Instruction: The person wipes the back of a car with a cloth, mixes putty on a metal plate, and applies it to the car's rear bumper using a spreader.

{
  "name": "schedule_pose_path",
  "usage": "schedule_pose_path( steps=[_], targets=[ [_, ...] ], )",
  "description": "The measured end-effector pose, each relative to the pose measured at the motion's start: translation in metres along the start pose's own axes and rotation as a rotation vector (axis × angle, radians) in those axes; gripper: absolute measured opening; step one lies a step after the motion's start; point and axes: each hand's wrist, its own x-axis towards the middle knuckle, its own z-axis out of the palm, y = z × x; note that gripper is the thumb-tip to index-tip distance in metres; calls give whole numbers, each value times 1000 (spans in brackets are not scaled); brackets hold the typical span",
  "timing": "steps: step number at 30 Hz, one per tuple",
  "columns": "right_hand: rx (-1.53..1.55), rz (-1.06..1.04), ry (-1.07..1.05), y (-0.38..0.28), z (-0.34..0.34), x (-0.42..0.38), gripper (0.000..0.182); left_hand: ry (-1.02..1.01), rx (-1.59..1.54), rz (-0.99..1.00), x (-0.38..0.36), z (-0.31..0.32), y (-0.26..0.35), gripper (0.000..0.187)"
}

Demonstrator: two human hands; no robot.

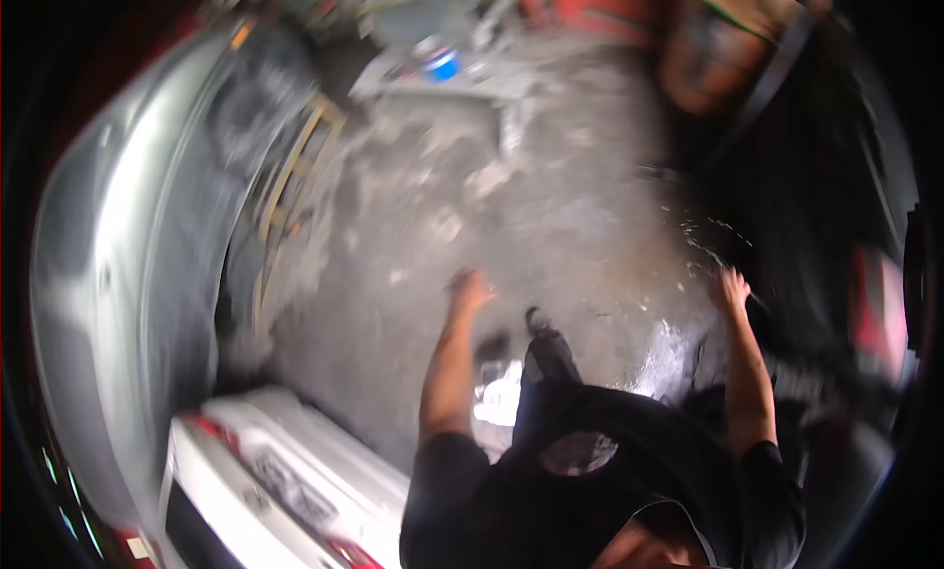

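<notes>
My left hand (pixel 473 291) hangs over the grey concrete floor (pixel 423 235), its thumb apart from the fingers and nothing visible in it. On the other side, my right hand (pixel 731 290) is held out near a dark area with small bright streaks. Its fingers look loosely apart, though motion smears them, and I make out no object in it. Neither hand appears to touch anything. Between the two, one shoe (pixel 537 320) shows on the floor below my dark clothing.
A silver-grey car body (pixel 128 215) stands along the left. At lower left is a white car panel with red lights (pixel 285 471). A low bench (pixel 393 81) holds a blue container (pixel 442 65). An orange-brown barrel (pixel 710 67) stands at upper right, a red-and-white object (pixel 878 313) at far right.
</notes>
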Motion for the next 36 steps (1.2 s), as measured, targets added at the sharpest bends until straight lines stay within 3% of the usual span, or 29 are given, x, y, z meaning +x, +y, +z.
schedule_pose_path(
  steps=[1, 2, 3, 4, 6, 7, 8, 9, 11, 12, 14, 15, 16, 17, 19, 20, 21, 22, 23, 24, 25, 26, 28, 29, 30, 31, 32, 34, 36],
  targets=[
    [-193, -328, -183, 46, 108, 28, 48, 150, -303, 28, -3, 15, 0, 97],
    [659, -223, -455, 60, 165, 34, 53, 251, -632, 21, 10, 40, -6, 94],
    [1479, 57, -689, 72, 219, 39, 59, 398, -768, -62, 14, 49, -6, 84],
    [860, 471, -878, -15, 91, 13, 55, 409, -831, -154, 19, 54, -13, 73],
    [809, 376, -882, -12, 140, 33, 53, 417, -907, -305, 12, 52, -33, 64],
    [790, 346, -872, -18, 151, 52, 51, 263, -949, -368, 10, 45, -40, 55],
    [751, 297, -893, -40, 145, 73, 51, 112, -1001, -421, 9, 41, -50, 48],
    [705, 228, -882, -63, 131, 81, 48, 141, -1040, -463, 4, 45, -65, 48],
    [629, 135, -924, -101, 99, 114, 42, 108, -769, -397, 7, 80, -89, 52],
    [810, 109, -999, -108, 93, 143, 43, 282, -851, -441, 12, 110, -100, 62],
    [743, 16, -953, -178, 45, 182, 37, 495, -1654, -670, -40, 67, -84, 116],
    [705, -23, -884, -201, 49, 212, 35, 353, -1795, -782, -49, 71, -97, 141],
    [637, -143, -862, -219, 62, 250, 36, 428, -1706, -939, -60, 65, -98, 137],
    [568, -266, -845, -235, 72, 286, 37, 396, -1673, -932, -72, 76, -110, 129],
    [582, -466, -818, -302, 69, 340, 47, 658, -1785, -902, -79, 125, -128, 87],
    [598, -469, -910, -339, 62, 363, 45, 679, -2081, -930, -116, 90, -122, 73],
    [603, -531, -917, -379, 44, 369, 45, 720, -2281, -836, -126, 116, -124, 65],
    [519, -769, -782, -404, 90, 417, 34, 784, -2467, -722, -125, 164, -139, 57],
    [465, -1247, -564, -433, 111, 446, 32, 564, -1642, -943, -123, 196, -132, 50],
    [234, -1323, -483, -469, 157, 492, 35, 250, -827, -1158, -122, 226, -125, 45],
    [253, -905, -779, -519, 79, 433, 38, -60, -587, -1213, -167, 113, -82, 44],
    [207, -1074, -730, -554, 75, 429, 39, 57, -855, -1089, -178, 147, -92, 57],
    [193, -1322, -580, -613, 107, 444, 44, 573, -1864, -1149, -216, 99, -98, 61],
    [219, -1199, -630, -642, 104, 427, 43, 645, -1845, -1228, -229, 98, -115, 58],
    [230, -1223, -623, -667, 112, 418, 43, 715, -1833, -1302, -241, 102, -132, 55],
    [221, -1211, -697, -688, 128, 416, 41, 750, -1071, -1336, -238, 146, -152, 52],
    [211, -1203, -772, -723, 122, 389, 39, 773, -1068, -1357, -256, 138, -176, 52],
    [200, -1074, -903, -761, 90, 317, 37, 1431, -1123, -1322, -310, 116, -232, 50],
    [-48, -1025, -1037, -814, 126, 309, 35, 1841, -1076, -1285, -403, 42, -271, 39]
  ],
)
